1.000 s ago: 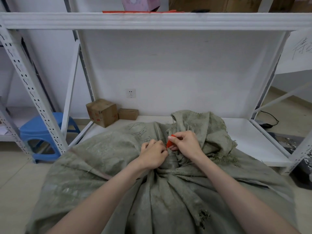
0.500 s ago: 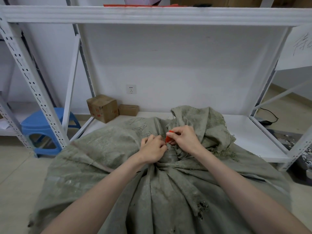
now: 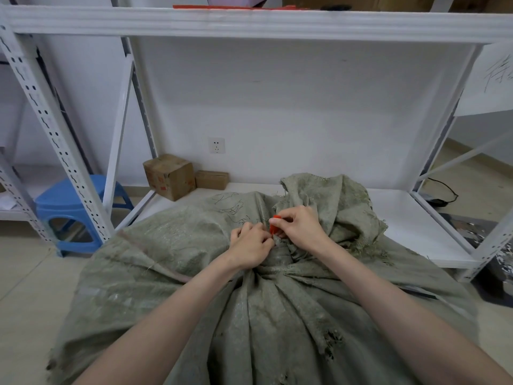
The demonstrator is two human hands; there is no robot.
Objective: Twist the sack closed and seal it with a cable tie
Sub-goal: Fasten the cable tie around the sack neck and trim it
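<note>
Red cable tie (image 3: 274, 225) in pinch of right hand (image 3: 301, 230); sack (image 3: 180, 254) neck in left hand (image 3: 249, 245).

**Q:** What structure spans the rear of the area?

**A:** A white steel shelving rack (image 3: 249, 23). It has one horizontal beam across the top, a perforated upright (image 3: 47, 129) at left, and a white lower shelf (image 3: 410, 218) near floor level.

**Q:** What lies behind and around it?

**A:** A plain white wall (image 3: 277, 107) with one socket (image 3: 216, 145) set low. At its foot stands a larger cardboard box (image 3: 169, 176), with a smaller box (image 3: 212, 180) just beside it. A blue plastic stool (image 3: 72, 201) stands at left. The floor (image 3: 27, 287) is pale beige tile. A black cable (image 3: 444, 190) lies at right. Lighting is even and diffuse.
</note>
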